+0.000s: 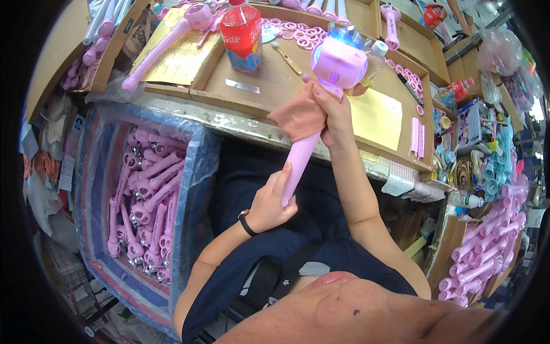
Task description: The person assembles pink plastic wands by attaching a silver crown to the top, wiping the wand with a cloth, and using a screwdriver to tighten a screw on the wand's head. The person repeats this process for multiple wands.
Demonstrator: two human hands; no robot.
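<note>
A pink toy wand [298, 163] is held up at a slant in front of me, its bulky round head [338, 62] glowing blue and violet at the top. My left hand [271, 202] is closed around the lower end of its handle. Higher up, just below the head, my right hand [333, 113] grips the wand with a salmon-coloured cloth [299, 117] wrapped partly around the handle. The cloth's free corner hangs to the left. Behind the glowing head stands a clear bottle [375, 62], partly hidden.
On the bench's cardboard tray [229, 102] are a red-labelled bottle [241, 40], a toothbrush [286, 59], pink rings [298, 35] and yellow paper [375, 121]. Another wand [166, 51] lies at the left. A lined bin [197, 149] holds several pink wands; pink handles [478, 252] pile up right.
</note>
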